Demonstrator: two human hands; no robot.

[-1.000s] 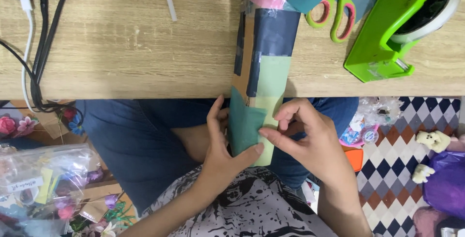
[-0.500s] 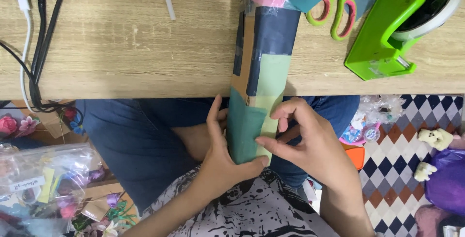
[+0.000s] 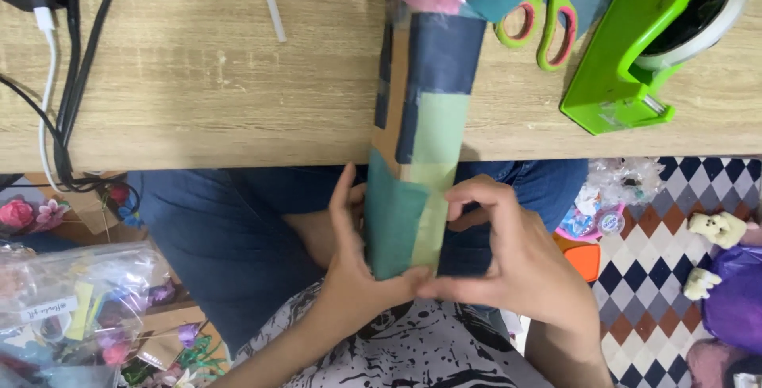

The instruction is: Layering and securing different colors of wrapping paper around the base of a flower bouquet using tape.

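Two hands | left hand [image 3: 349, 277], right hand [image 3: 508, 265] | fingers flank paper-covered tube [image 3: 413, 197]

This looks like a home craft corner — a pale wooden desk [image 3: 198, 78] carries green-and-pink scissors [image 3: 548, 23], a bright green tape dispenser [image 3: 635, 63] and a bundle of black and white charger cables [image 3: 59, 71] trailing over its edge. Below the desk edge lies a chequered floor mat [image 3: 635, 293] with soft toys [image 3: 714, 233] on it, and a clear plastic bag of paper flowers and scraps [image 3: 71, 309] sits on the other side — household clutter rather than workshop gear.
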